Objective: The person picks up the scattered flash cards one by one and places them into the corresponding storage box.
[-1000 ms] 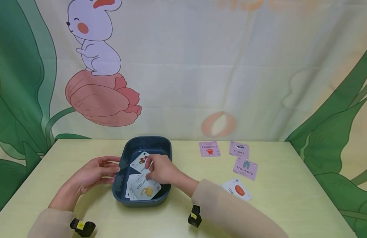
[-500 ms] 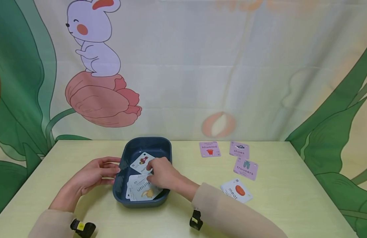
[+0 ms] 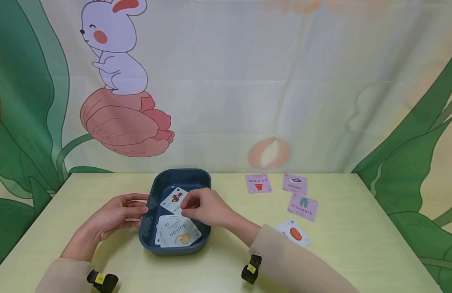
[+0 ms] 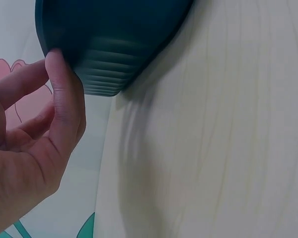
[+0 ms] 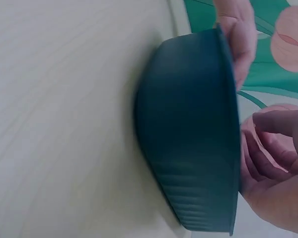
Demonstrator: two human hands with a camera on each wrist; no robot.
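My left hand [image 3: 119,212] is at the left side of a dark blue tray [image 3: 144,228], fingers extended and fingertips at its rim. In the left wrist view, the fingertips of that hand [image 4: 44,134] meet the edge of the tray [image 4: 109,54]. Over the tray's right side is my right hand [image 3: 205,208], fingers bent, with no card visible between thumb and forefinger. Just below it, a white durian card [image 3: 180,234] tops several overlapping cards in the tray's near half. Another white card [image 3: 173,199] with a fruit picture lies farther back, partly covered by the right fingertips.
On the table [image 3: 343,244] to the right lie a pajamas card [image 3: 258,184], a shoes card [image 3: 295,184] and a trousers card [image 3: 302,207], all purple. A white card with a red picture [image 3: 295,233] is partly behind the right sleeve. A printed curtain [image 3: 226,101] hangs behind.
My right hand has let go of the durian card and drawn back slightly up and right; the card now lies fully uncovered on the stack. My left hand has stayed at the rim.
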